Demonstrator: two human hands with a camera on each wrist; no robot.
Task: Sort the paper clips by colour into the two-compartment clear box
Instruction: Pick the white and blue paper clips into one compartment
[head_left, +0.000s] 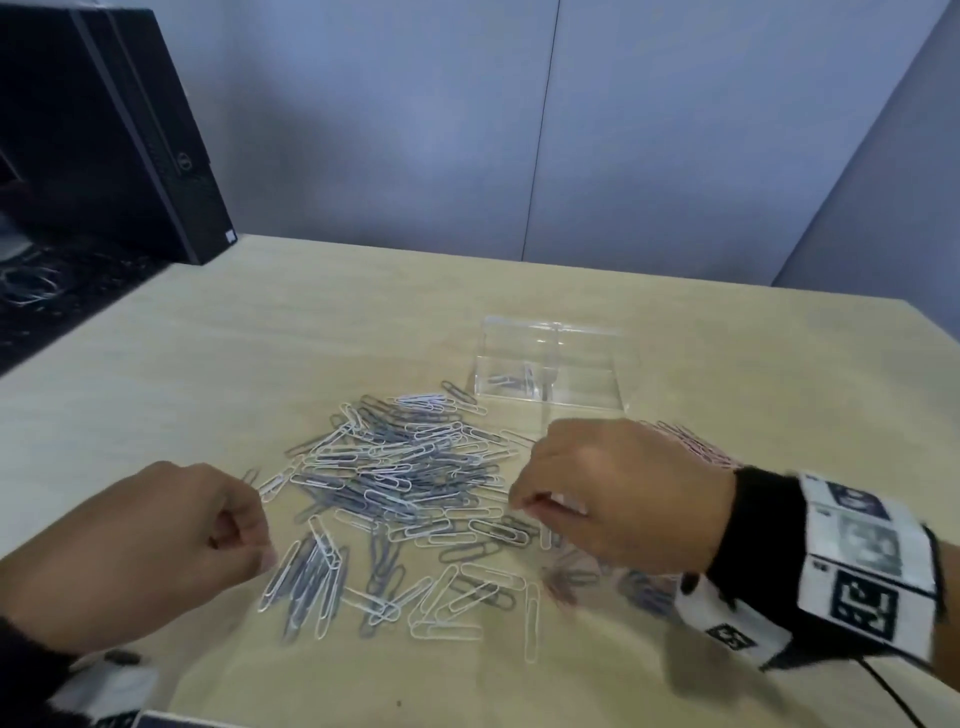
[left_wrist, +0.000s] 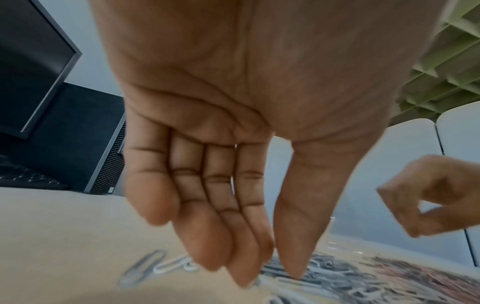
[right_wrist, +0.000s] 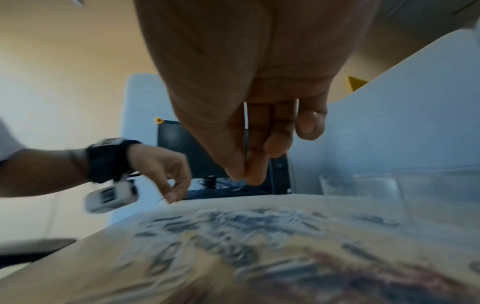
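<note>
Scene: a pale wooden surface with a heap of clips, grey and white, in its middle. More clips, pinkish, lie half hidden behind the right wrist.
Box: the clear box stands just beyond the heap, toward the far right corner. Its left compartment holds a few grey clips; the right one looks empty.
Right hand: the right hand hovers over the near right side of the heap, thumb and forefinger pressed together. Whether a clip is pinched between them cannot be told; both views are blurred there.
Left hand: the left hand hovers at the heap's left side, fingers bent loosely down, thumb tip close to the fingertips, holding nothing that shows.
Key relation: the box lies straight beyond the right hand, toward the far edge, with only a strip of heap between. The right hand is much the nearer; the left is well apart from the box.
Clip axis: a row of clips just beside the left thumb lies lengthwise from near edge to far, slightly slanted.
Other things: a black computer tower stands off the far left corner.
</note>
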